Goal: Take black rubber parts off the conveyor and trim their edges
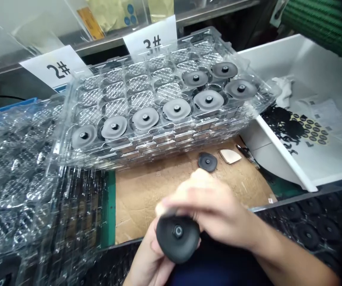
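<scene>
Holding a dark, rubbery-looking disc (pixel 178 238) close to the near edge of the work area, the hands work together just above the person's lap. The left hand (pixel 148 258) cups the disc from below and behind, its fingers mostly hidden, while the right hand (pixel 209 206) reaches across with its fingers together over the top edge. Blur on those fingers makes it impossible to tell whether they are pinching the rim or only brushing it. The disc's face, with its central stud (pixel 178 231), tilts up toward the camera. Bracing the disc from beneath and keeping the fingers to its rim seems a sound hold, since it leaves the face and stud uncovered and steady.

Beyond the hands, a cardboard sheet (pixel 147 198) on the tabletop carries a second dark disc (pixel 207 162) and a pale beige piece (pixel 229 156), lying just beside each other. Farther off sits a stack of clear blister trays (pixel 165 99), with eight grey discs (pixel 176 109) seated in the near row and right-hand pockets. Its other pockets show cross-hatched floors. Cards marked 2# (pixel 58 67) and 3# (pixel 149 37) stand at the far edge, more clear trays (pixel 16 171) are heaped on the left, and a white bin (pixel 308 59) sits on the right
</scene>
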A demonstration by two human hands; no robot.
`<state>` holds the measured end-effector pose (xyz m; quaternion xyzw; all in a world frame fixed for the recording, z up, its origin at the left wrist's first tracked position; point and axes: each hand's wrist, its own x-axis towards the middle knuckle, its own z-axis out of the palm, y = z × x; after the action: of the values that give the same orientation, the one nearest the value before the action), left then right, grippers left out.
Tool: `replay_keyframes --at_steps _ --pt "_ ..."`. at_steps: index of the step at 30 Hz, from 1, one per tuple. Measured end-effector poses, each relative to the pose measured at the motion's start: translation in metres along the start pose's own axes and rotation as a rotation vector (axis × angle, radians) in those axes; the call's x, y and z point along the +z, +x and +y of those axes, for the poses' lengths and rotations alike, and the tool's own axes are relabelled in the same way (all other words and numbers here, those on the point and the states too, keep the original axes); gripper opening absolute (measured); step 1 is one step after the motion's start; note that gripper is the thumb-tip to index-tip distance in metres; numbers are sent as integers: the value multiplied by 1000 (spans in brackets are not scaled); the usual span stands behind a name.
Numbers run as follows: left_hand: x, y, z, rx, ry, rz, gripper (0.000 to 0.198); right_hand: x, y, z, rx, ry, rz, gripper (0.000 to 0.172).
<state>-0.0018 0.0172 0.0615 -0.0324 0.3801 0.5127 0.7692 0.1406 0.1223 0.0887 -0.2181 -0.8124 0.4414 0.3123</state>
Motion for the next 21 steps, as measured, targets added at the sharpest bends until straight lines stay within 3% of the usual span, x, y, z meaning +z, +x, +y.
replay_keyframes --at_steps 2,5,8,13,18,21 --pt "0 2 1 -6 -53 -91 47 1 -7 22 288 28 125 22" --pt "-5 2 3 -7 -111 -178 52 17 -30 58 518 -19 99 21" --pt "-13 1 4 4 -124 -203 53 45 -61 82 549 -136 75 28" --pt "-22 1 4 21 -120 -159 54 78 -92 90 529 -287 115 40" --pt "-24 0 5 44 -129 -90 54 70 -74 102 481 -323 184 31" --pt "-23 -2 5 100 -122 -33 48 52 -50 88 439 -279 224 29"
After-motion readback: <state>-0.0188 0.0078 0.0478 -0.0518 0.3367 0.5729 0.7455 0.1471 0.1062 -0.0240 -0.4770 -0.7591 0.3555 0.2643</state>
